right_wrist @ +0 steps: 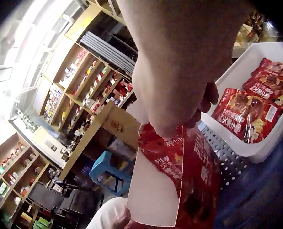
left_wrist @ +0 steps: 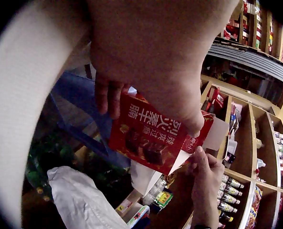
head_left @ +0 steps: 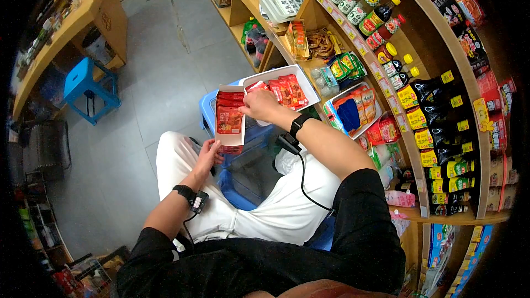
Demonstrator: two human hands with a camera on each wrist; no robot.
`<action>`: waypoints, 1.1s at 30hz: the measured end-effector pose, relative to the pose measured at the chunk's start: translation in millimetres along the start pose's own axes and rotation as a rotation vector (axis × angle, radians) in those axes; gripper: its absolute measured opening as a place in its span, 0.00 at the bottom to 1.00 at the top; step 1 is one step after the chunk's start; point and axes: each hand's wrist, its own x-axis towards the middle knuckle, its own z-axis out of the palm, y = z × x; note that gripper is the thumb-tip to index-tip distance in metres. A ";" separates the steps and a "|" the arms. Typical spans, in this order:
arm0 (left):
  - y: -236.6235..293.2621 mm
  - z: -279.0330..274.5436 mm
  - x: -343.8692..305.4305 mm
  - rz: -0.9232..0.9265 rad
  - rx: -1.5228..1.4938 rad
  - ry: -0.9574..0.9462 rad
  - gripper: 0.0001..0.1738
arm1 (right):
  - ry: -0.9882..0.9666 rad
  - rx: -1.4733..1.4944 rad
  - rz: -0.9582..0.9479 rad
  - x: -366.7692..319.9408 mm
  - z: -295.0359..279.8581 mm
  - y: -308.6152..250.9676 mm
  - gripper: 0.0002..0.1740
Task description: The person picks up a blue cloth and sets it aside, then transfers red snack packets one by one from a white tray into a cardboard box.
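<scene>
A red printed carton [left_wrist: 148, 136] with white inner walls lies tilted over the lap, its open side up. Red snack packets [head_left: 229, 118] fill it in the head view. My left hand [head_left: 206, 159] grips the carton's near end, fingers along its outside. At its right edge is my right hand [head_left: 265, 105], which pinches the wall beside the packets, as the left wrist view also shows. Close by on the right stands a white tray [right_wrist: 241, 150] with several more red packets [right_wrist: 241, 114] lying in it.
A blue stool [head_left: 237, 187] stands between the knees, under the carton and tray. Shelves with bottles [head_left: 430, 105] curve along the right. Another container [head_left: 378, 118] of packets is on the lower shelf. A second blue stool [head_left: 88, 85] is at the far left.
</scene>
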 end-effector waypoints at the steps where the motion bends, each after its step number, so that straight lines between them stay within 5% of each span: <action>1: -0.4 -0.3 0.6 -0.004 0.006 -0.003 0.42 | -0.021 0.031 0.026 0.2 -4.2 -0.1 0.21; 4: 3.4 1.8 -2.6 -0.018 0.019 -0.008 0.30 | 0.028 0.049 0.059 0.5 -15.8 3.0 0.22; 6: 5.9 3.0 -4.6 -0.017 0.016 -0.001 0.30 | 0.097 0.036 0.065 1.3 -24.7 8.8 0.22; 9: 8.4 4.1 -6.4 -0.014 0.005 0.005 0.29 | 0.468 0.282 0.070 5.0 -33.8 26.2 0.20; 12: 5.1 2.1 -4.6 -0.009 -0.005 0.000 0.35 | 0.533 0.310 0.176 5.9 -30.5 47.5 0.18; 13: 3.3 0.9 -3.1 -0.005 -0.006 -0.006 0.42 | 0.500 0.311 0.269 4.3 -28.4 52.8 0.16; 20: 0.0 -1.4 0.3 0.006 -0.016 -0.013 0.41 | 0.482 0.273 0.431 -3.3 10.0 114.7 0.13; 23: 9.1 6.0 -8.9 -0.018 -0.009 0.012 0.28 | 0.321 0.321 0.596 -5.9 5.0 116.9 0.15; 29: 5.9 1.9 -1.9 0.012 0.020 -0.001 0.28 | 0.092 0.229 0.564 -4.4 32.8 132.3 0.19; 31: -1.9 -1.7 2.8 -0.011 -0.042 0.001 0.40 | 0.062 0.191 0.556 -1.5 41.1 133.4 0.21; 33: -4.6 -3.6 6.1 0.001 -0.041 -0.008 0.40 | 0.005 0.176 0.519 -4.6 37.7 122.4 0.22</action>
